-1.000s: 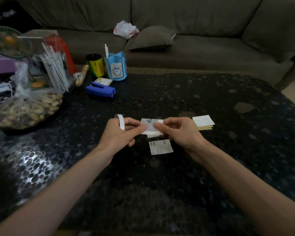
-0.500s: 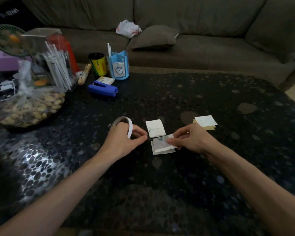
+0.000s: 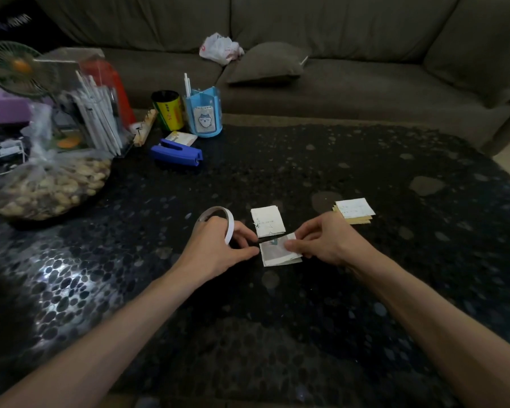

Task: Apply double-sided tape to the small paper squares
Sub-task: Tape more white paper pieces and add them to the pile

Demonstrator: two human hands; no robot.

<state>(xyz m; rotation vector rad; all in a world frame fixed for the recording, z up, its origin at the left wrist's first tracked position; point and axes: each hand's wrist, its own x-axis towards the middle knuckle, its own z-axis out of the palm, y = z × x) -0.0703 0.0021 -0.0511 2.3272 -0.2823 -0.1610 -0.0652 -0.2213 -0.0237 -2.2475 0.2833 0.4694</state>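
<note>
My left hand (image 3: 218,251) grips a white ring of double-sided tape (image 3: 228,223), with its fingertips pinched together beside the left edge of a paper square (image 3: 274,250). That square lies on another square on the black table (image 3: 277,334), and my right hand (image 3: 327,242) pinches its right edge. A second white paper square (image 3: 268,221) lies flat just beyond them. A small stack of paper squares (image 3: 354,210), white on top of tan ones, sits to the right past my right hand.
At the back left stand a bag of peanuts (image 3: 50,187), a blue stapler (image 3: 176,152), a blue pen holder (image 3: 203,113), a yellow-black can (image 3: 168,110) and a clear box of white sticks (image 3: 97,113). A sofa (image 3: 336,69) runs behind the table.
My hands set one paper square on the table and came down toward me. My right hand now pinches a square lying on the nearer one, with the tape hand close beside it.
</note>
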